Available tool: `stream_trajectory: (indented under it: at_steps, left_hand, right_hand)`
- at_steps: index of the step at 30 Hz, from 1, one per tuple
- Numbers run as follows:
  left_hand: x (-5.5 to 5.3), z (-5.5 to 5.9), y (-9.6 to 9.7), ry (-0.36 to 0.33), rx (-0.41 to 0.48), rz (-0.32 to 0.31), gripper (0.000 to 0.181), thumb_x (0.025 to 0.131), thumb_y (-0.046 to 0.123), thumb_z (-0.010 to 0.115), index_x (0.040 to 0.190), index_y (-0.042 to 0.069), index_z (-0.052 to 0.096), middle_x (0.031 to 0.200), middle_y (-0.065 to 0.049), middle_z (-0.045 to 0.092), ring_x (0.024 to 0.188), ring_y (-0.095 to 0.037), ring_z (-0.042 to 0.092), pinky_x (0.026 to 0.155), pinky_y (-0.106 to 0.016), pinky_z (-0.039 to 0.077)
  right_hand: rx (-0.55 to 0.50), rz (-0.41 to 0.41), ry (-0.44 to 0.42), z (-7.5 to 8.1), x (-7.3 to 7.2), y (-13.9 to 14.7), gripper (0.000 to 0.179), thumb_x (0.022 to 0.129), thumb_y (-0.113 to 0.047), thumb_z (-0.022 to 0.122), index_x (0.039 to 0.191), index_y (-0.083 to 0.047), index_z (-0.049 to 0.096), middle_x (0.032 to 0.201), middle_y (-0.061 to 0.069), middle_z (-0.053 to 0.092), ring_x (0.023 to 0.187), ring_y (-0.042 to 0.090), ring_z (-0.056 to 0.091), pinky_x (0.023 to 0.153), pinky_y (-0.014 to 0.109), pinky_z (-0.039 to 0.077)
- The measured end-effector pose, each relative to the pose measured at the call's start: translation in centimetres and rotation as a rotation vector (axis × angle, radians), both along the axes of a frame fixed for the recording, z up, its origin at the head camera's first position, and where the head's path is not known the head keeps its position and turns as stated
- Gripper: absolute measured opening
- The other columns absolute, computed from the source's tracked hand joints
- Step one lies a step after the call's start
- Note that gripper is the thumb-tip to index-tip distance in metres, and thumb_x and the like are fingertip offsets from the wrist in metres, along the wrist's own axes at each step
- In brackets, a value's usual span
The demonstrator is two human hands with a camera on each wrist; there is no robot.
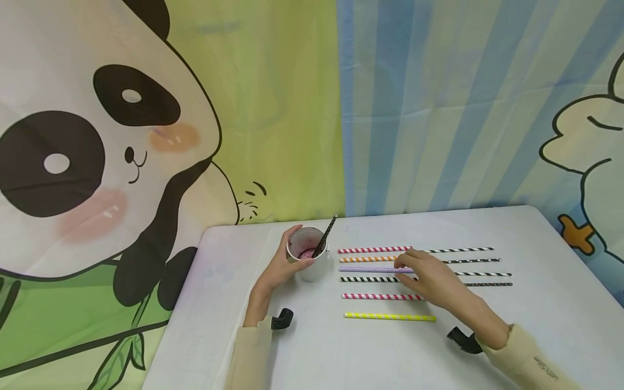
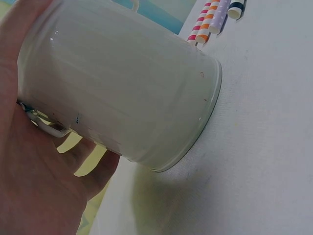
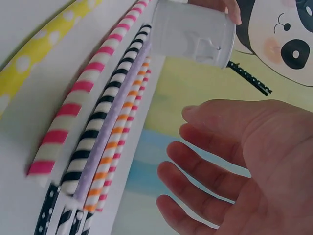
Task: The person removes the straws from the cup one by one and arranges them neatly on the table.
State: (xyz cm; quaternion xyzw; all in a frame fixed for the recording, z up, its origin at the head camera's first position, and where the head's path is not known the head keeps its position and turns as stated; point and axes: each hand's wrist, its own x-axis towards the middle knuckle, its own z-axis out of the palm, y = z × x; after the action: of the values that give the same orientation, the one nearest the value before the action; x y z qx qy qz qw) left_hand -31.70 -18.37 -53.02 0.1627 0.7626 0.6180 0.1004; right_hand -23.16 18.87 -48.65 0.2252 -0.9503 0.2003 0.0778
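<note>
My left hand (image 1: 278,268) grips a whitish cup-like pail (image 1: 314,271) with small side loops, thumb and fingers around its wall. Inside the pail leans a black dotted paper straw (image 1: 325,235), and its bottom looks pinkish. My right hand (image 1: 434,279) hangs above the straws with fingers spread and loosely bent, holding nothing. Below it lie a pink-striped straw (image 1: 372,249), an orange-striped straw (image 1: 365,260), a purple dotted straw (image 1: 365,269) and a black-striped straw (image 1: 368,279). Nearer me are another pink-striped straw (image 1: 380,296) and a yellow dotted straw (image 1: 390,317).
Several black-and-white straws (image 1: 482,274) lie at the right of the rows, partly hidden by my right hand. All rest on a white table (image 1: 361,357). A printed curtain (image 1: 273,124) with a panda hangs behind the far edge.
</note>
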Motion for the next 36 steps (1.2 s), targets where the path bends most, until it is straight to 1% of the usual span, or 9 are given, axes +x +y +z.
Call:
stream_trajectory:
  at_steps: [2,5,8,9,11,16,23,30,36]
  left_hand:
    - [0.2,0.3,0.0,-0.006,-0.002,-0.004,0.097,0.084,0.008,0.079,0.158,0.027,0.02,0.154,-0.019,0.034,0.143,-0.04,0.032,0.117,-0.06,0.022]
    - [0.8,1.5,0.2,-0.007,0.004,-0.013,0.095,0.084,0.01,0.08,0.158,0.023,0.021,0.153,-0.022,0.034,0.142,-0.042,0.032,0.117,-0.062,0.023]
    - [1.3,2.4,0.3,0.006,0.011,-0.016,0.095,0.083,0.012,0.081,0.158,0.019,0.022,0.152,-0.023,0.036,0.14,-0.043,0.034,0.115,-0.063,0.024]
    - [1.3,2.4,0.3,0.008,0.013,-0.015,0.095,0.083,0.012,0.081,0.158,0.019,0.022,0.152,-0.023,0.036,0.14,-0.043,0.034,0.115,-0.064,0.024]
    - [1.0,1.8,0.3,0.013,0.013,-0.013,0.096,0.083,0.011,0.081,0.158,0.021,0.021,0.152,-0.023,0.035,0.14,-0.043,0.033,0.115,-0.064,0.024]
    - [0.1,0.1,0.1,0.009,0.012,-0.007,0.096,0.083,0.007,0.079,0.157,0.027,0.021,0.154,-0.021,0.034,0.142,-0.041,0.032,0.117,-0.062,0.022]
    - [0.0,-0.3,0.0,0.052,0.009,0.001,0.093,0.083,0.014,0.082,0.154,0.033,0.026,0.151,-0.014,0.04,0.139,-0.035,0.038,0.115,-0.058,0.026]
    - [1.5,2.6,0.5,0.005,0.028,-0.022,0.093,0.084,0.009,0.079,0.157,0.02,0.022,0.153,-0.027,0.032,0.142,-0.047,0.03,0.117,-0.064,0.021]
    - [1.5,2.6,0.5,0.012,0.017,-0.014,0.092,0.085,0.01,0.079,0.157,0.021,0.022,0.152,-0.026,0.034,0.141,-0.046,0.032,0.116,-0.063,0.022]
  right_hand:
    - [-0.022,0.006,0.016,-0.1,-0.1,-0.7,0.018,0.086,-0.014,0.078,0.102,-0.014,0.071,0.106,0.001,0.071,0.115,0.034,0.065,0.091,0.049,0.054]
    - [-0.043,0.012,0.046,-0.1,-0.3,-1.7,0.019,0.084,-0.013,0.08,0.101,-0.014,0.071,0.102,-0.001,0.069,0.103,0.026,0.069,0.085,0.044,0.055]
    - [-0.067,0.013,0.059,-0.2,-0.5,-2.7,0.019,0.084,-0.014,0.08,0.101,-0.014,0.071,0.097,-0.005,0.067,0.091,0.016,0.067,0.078,0.038,0.055]
    - [-0.076,0.013,0.059,-0.2,-0.6,-3.1,0.019,0.085,-0.014,0.08,0.101,-0.014,0.071,0.096,-0.006,0.066,0.09,0.015,0.066,0.078,0.037,0.055]
    - [-0.099,0.011,0.051,-0.2,-0.8,-3.8,0.018,0.086,-0.015,0.079,0.102,-0.014,0.071,0.096,-0.006,0.066,0.091,0.014,0.066,0.077,0.036,0.055]
    - [-0.19,-0.007,0.027,-0.1,-1.3,-5.5,0.015,0.09,-0.02,0.075,0.104,-0.015,0.07,0.1,-0.006,0.066,0.094,0.017,0.067,0.078,0.035,0.055]
    - [-0.437,0.015,0.031,-0.5,-2.2,-7.5,0.014,0.093,-0.02,0.073,0.106,-0.016,0.069,0.107,-0.002,0.066,0.097,0.021,0.065,0.085,0.043,0.054]
    - [-0.624,-0.012,-0.058,-1.1,-3.4,-9.8,0.014,0.094,-0.02,0.072,0.107,-0.017,0.068,0.103,-0.004,0.068,0.093,0.015,0.066,0.081,0.038,0.055]
    - [-0.729,-0.061,-0.166,-1.0,-4.6,-11.6,0.019,0.096,-0.028,0.07,0.109,-0.015,0.068,0.104,-0.003,0.07,0.095,0.016,0.067,0.083,0.035,0.055]
